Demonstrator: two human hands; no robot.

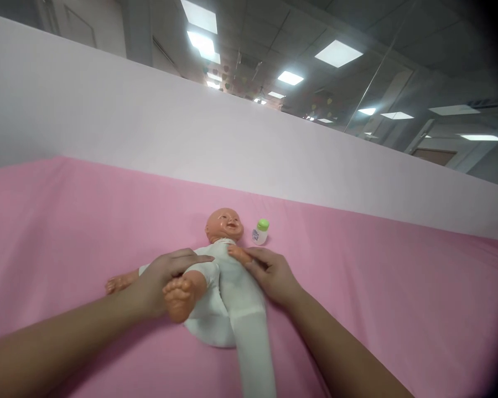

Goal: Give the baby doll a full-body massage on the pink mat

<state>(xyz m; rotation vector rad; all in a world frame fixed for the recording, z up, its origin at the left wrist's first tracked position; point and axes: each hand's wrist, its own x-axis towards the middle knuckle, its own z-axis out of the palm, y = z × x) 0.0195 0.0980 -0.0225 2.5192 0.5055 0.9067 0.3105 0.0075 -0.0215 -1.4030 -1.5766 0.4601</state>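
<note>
A baby doll (pixel 224 226) in a white suit lies on its back on the pink sheet (pixel 66 221), head pointing away from me. My left hand (pixel 166 276) wraps around the doll's raised bare leg, whose foot (pixel 178 298) points toward me. My right hand (pixel 271 273) is closed on the doll's arm at the side of its body. The other leg, covered in white cloth (pixel 253 342), stretches toward the bottom of the view.
A small white bottle with a green cap (pixel 260 231) stands just right of the doll's head. A white cloth wall (pixel 149 121) rises behind the pink sheet. Above it are ceiling lights and a glass partition.
</note>
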